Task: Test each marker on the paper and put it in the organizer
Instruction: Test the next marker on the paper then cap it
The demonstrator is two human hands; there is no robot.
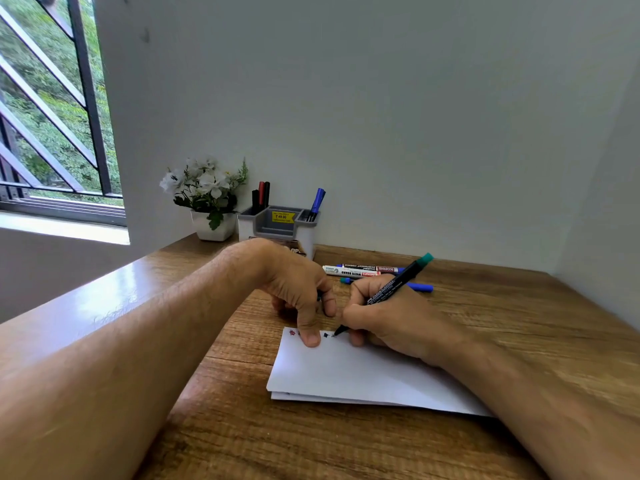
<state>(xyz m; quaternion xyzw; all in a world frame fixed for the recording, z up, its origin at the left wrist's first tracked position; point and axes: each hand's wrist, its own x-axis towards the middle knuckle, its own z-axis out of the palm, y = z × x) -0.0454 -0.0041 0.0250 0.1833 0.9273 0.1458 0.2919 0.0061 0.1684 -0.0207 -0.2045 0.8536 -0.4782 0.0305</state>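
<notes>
head view | head-worn, facing forward-down | close over desk [485, 306]

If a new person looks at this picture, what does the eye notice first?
The right hand grips a green-capped marker, its tip on the white paper at mid-desk. The left hand presses the paper's far edge. Behind stands a grey organizer holding markers, beside a flower pot.

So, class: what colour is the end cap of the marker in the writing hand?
Green-teal, on the marker held by the right hand; seen in the head view.
</notes>
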